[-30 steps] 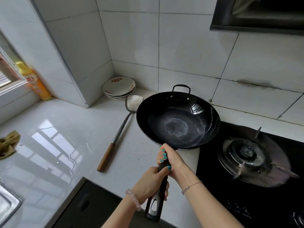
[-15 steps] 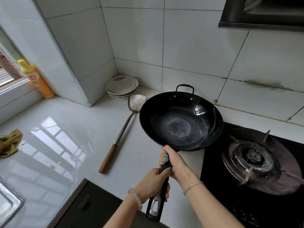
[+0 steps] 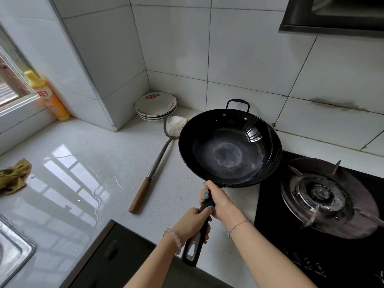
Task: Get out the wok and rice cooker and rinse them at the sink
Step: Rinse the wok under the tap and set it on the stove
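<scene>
Wok point(image 3: 228, 148) held two-handed over the worktop point(image 3: 83, 163), just left of the hob point(image 3: 320, 196).
Right hand point(image 3: 217, 201) fingers grasp the handle point(image 3: 192, 252) by the bowl; left hand point(image 3: 191, 225) fingers grasp it nearer us. Sink point(image 3: 19, 245) lies near left. We judge: keep the bowl level, swing left, clear the spatula point(image 3: 158, 161), lower gently.

stack of plates point(image 3: 155, 107) in the corner at centre, metal spatula point(image 3: 154, 167) with wooden handle below them, orange bottle point(image 3: 49, 98) at left, yellow cloth point(image 3: 13, 176) at left edge, gas burner point(image 3: 322, 196) at right
</scene>
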`<action>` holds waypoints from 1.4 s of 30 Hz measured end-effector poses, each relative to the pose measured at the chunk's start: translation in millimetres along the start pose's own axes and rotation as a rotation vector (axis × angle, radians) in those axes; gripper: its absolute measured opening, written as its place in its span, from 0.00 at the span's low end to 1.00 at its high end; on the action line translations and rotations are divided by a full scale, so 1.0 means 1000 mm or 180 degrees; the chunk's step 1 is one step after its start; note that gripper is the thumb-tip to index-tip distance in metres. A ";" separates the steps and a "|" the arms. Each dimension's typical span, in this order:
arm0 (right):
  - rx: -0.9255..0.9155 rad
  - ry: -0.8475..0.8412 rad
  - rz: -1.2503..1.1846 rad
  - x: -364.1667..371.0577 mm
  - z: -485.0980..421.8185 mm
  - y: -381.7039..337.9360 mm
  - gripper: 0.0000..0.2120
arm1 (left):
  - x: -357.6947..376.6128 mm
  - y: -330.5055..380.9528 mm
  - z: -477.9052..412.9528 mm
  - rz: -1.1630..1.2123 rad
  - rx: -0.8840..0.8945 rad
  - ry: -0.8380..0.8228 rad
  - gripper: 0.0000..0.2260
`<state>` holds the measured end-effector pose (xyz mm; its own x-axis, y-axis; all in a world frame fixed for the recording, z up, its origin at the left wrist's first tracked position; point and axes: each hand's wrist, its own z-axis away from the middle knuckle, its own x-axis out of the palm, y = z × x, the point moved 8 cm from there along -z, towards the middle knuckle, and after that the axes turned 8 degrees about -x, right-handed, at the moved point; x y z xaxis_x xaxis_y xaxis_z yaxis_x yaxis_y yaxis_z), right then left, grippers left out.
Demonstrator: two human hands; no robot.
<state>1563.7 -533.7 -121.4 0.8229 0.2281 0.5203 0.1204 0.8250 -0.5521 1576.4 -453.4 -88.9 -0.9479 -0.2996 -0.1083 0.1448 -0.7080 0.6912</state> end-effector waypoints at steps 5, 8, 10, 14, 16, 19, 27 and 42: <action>-0.0085 -0.0052 0.0086 -0.002 0.009 -0.003 0.15 | -0.005 0.001 0.003 0.0086 0.0226 0.0260 0.11; -0.0043 -0.0108 0.0015 -0.002 0.014 0.000 0.09 | -0.012 0.001 0.008 0.0059 0.0245 0.0305 0.12; -0.0121 -0.0131 0.0306 -0.005 0.018 0.001 0.05 | -0.018 -0.001 0.012 0.0081 0.0270 0.0361 0.13; -0.0321 -0.0314 0.0448 -0.008 0.031 0.004 0.09 | -0.028 -0.009 0.022 0.0076 0.0330 0.0369 0.13; -0.0425 -0.0285 0.0433 -0.011 0.038 0.004 0.12 | -0.027 -0.014 0.029 -0.0043 0.0365 0.0278 0.11; -0.0573 -0.0231 0.0520 -0.015 0.050 0.004 0.11 | -0.023 -0.021 0.040 -0.0093 0.0396 0.0124 0.10; -0.1260 0.0332 0.1087 -0.032 0.082 -0.008 0.13 | -0.038 -0.041 0.068 -0.0541 0.0492 0.0406 0.16; -0.3857 0.0250 0.3684 0.069 0.176 -0.032 0.16 | -0.148 -0.013 0.181 -0.2314 0.2319 0.2947 0.15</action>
<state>1519.0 -452.9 46.9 0.7977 0.3333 -0.5026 -0.2290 -0.6035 -0.7637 1663.2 -284.1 48.1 -0.1723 -0.5251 -0.8334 -0.7469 -0.4819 0.4581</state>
